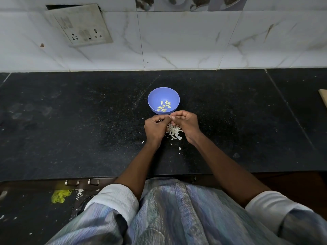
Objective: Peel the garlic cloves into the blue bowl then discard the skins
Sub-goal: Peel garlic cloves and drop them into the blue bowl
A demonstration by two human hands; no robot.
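Observation:
A small blue bowl stands on the black counter and holds several peeled garlic cloves. Just in front of it my left hand and my right hand meet, fingers curled, fingertips pinching together around something small between them. That small thing is hidden by the fingers, so I cannot make out a clove. Beneath and between the hands lies a heap of white garlic skins, with a few stray flakes nearer to me.
The black stone counter stretches wide to both sides. A tiled wall with a switch plate rises behind it. A pale board edge shows at the far right. Yellow scraps lie on the floor below.

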